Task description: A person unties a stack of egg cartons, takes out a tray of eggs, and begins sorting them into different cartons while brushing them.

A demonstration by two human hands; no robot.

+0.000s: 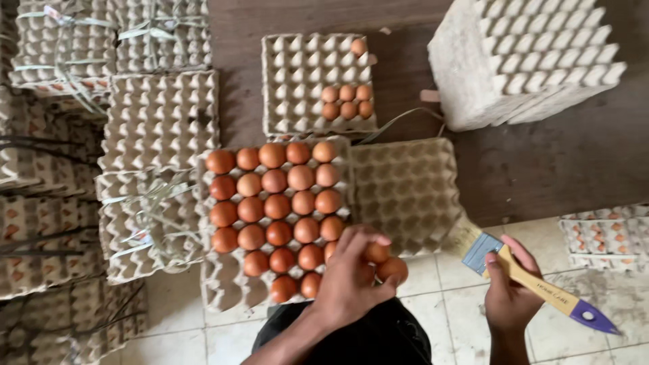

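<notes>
Seen from above by a head-worn camera, a person works over a cardboard egg tray (223,287) nearly full of brown eggs, resting on a stack of trays on a pale tiled floor (433,318).

The left hand (351,277) curls over the tray's near right corner. Its fingers are closed around one brown egg (376,253), and a second egg (394,268) sits against the palm side of the same hand; whether that one is gripped or only resting in its cup is hard to tell, since the fingers hide it.

The right hand (508,292) is closed around the wooden handle of a flat paintbrush (524,277), with pale bristles pointing up and left, a blue band and a purple tip. The brush hangs over the floor, near the eggs but not touching them.

An empty tray (405,192) lies just right of the full one. Behind it, a mostly empty tray (297,81) holds a small cluster of eggs. Tied stacks of trays (159,122) fill the left side, and a tilted white stack (520,57) stands at upper right on a dark wooden surface.

To handle this step well, as a judgement: the egg wants a light, even grip from the fingertips, lifted straight up out of its cup so it does not knock its neighbours. The bristles should meet the shell softly, with the egg kept low over the tray.
</notes>
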